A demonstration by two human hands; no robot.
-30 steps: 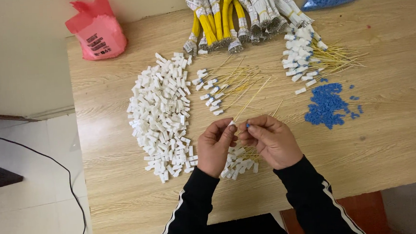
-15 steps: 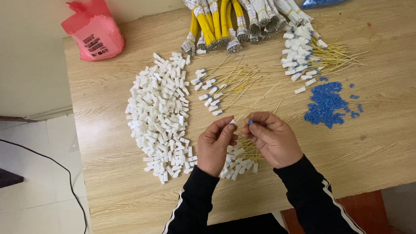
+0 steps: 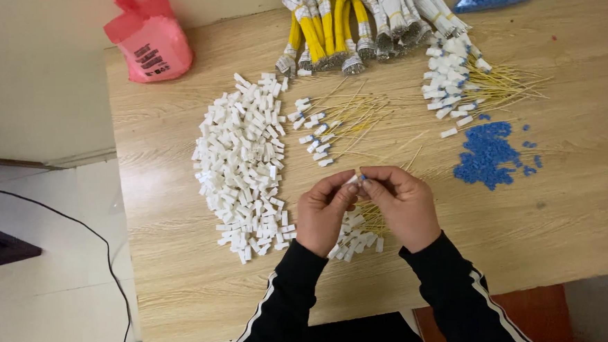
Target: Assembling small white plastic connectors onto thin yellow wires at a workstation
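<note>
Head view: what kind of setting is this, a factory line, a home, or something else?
Probably a small workshop or home bench for manual piecework, not a factory line. A plain wooden table holds a large heap of white plastic pieces, bundled yellow leads and loose blue caps; a tiled floor shows beside it.

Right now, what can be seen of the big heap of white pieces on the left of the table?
The heap of white pieces is a long, roughly oval spread of many small, blocky, matte parts that look like plastic, lying loose and jumbled at all angles on the wooden table. It runs from near the yellow bundles at the far edge down to beside the left hand. Neither hand touches it; its lower end nearly meets the smaller cluster under the hands.
</note>
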